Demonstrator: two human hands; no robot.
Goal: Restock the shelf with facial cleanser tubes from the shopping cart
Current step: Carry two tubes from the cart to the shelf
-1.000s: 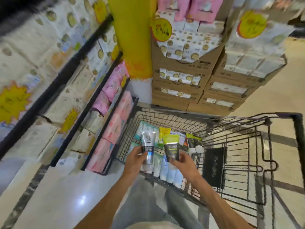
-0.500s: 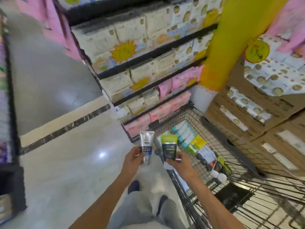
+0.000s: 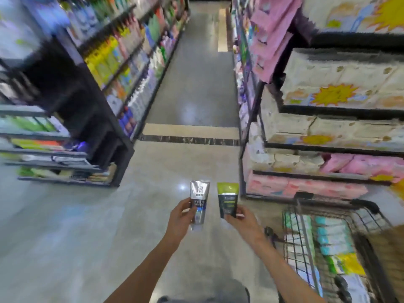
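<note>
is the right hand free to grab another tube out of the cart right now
Probably not. The right hand already grips the green tube, though the cart sits close beside it, its top open.

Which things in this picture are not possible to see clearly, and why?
- Head view: small print on the silver tube is too small; the left hand covers its lower part.
- Green-topped tube: base hidden by the right hand.
- Shopping cart: cut off by the right edge, contents blurred.
- Left shelves: motion blur.

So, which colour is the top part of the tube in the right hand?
Lime green, over a dark lower body; the green-topped tube shows in the head view.
</note>
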